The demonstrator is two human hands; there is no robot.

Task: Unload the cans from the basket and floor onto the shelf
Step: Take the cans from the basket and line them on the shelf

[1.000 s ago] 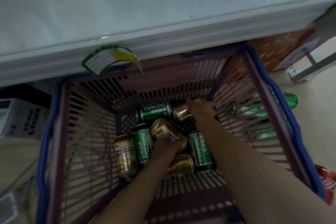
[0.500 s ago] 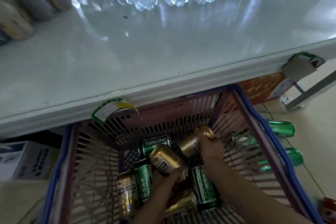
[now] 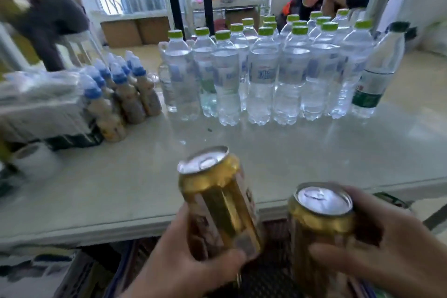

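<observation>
Pale shelf top (image 3: 242, 152) fills my view, with clear water bottles (image 3: 263, 75) ranked along its far side and small blue-capped bottles (image 3: 121, 89) to their left. Bare surface lies straight ahead of both hands. My left hand (image 3: 183, 266) is wrapped around a gold can (image 3: 217, 201), tilted slightly left, lid up, already over the front edge. My right hand (image 3: 377, 249) grips a second gold can (image 3: 319, 232), upright, just short of the edge. I judge the left nearer to setting down.
</observation>
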